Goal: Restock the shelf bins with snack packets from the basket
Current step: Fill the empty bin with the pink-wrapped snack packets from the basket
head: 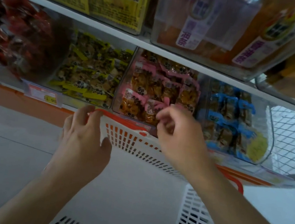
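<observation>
Shelf (pixel 169 55): clear bins, we see them well stocked.
Left hand (pixel 84 137): grips white basket (pixel 137 148) rim.
Right hand (pixel 179 139): curled fingers reach into the pink-packet bin (pixel 157 90); whether they hold a packet, we cannot tell.
Risk: we judge the basket could tip.

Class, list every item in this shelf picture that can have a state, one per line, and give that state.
White slotted plastic basket with orange rim: tilted against the shelf edge, no packets visible inside.
Left hand: grips the basket's rim.
Right hand: fingers loosely curled at the pink bin's front; a hold cannot be told.
Clear bin of pink-edged packets: nearly full.
Clear bin of yellow-edged packets: nearly full.
Clear bin of blue-edged packets: nearly full.
</observation>
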`<action>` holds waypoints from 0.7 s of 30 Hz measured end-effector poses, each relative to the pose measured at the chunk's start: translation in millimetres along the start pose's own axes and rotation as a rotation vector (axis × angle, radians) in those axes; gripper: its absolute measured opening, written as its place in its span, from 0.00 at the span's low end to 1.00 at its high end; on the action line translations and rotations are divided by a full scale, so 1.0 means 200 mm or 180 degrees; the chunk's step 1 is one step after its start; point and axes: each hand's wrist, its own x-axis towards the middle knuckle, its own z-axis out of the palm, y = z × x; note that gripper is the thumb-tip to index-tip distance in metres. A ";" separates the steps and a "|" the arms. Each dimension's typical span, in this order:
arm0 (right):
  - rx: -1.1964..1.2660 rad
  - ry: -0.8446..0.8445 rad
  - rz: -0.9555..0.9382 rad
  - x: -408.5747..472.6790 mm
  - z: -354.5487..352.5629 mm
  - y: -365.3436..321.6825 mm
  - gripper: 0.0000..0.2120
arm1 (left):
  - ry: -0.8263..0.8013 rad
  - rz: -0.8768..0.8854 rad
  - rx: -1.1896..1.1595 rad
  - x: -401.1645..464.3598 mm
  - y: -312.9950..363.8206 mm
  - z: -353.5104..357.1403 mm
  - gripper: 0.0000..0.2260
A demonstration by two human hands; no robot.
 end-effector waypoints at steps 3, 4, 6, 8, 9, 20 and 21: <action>-0.0064 -0.1121 0.0487 -0.35 -0.03 0.07 0.07 | 0.0165 0.0454 -0.0065 -0.03 0.02 0.01 0.22; -0.0157 -0.1314 0.0592 -0.45 -0.02 0.10 0.07 | 0.0130 0.0632 -0.0099 -0.04 0.03 0.02 0.21; -0.0358 -0.1454 0.0748 -0.58 0.01 0.15 0.10 | 0.0015 0.0921 -0.0051 -0.08 0.04 0.04 0.21; -0.0311 -0.1334 0.0797 -0.61 0.02 0.16 0.17 | -0.0100 0.1071 0.0006 -0.11 0.05 0.08 0.22; -0.0240 -0.1182 0.0748 -0.59 0.01 0.15 0.21 | -0.0166 0.1123 0.0027 -0.13 0.06 0.10 0.23; -0.0960 -0.0508 0.0214 -0.07 0.09 0.16 0.35 | -0.0404 0.1300 0.1212 0.16 0.33 0.22 0.30; -0.1008 -0.0564 0.0242 -0.06 0.09 0.17 0.36 | -0.0480 0.1294 0.1342 0.18 0.34 0.25 0.31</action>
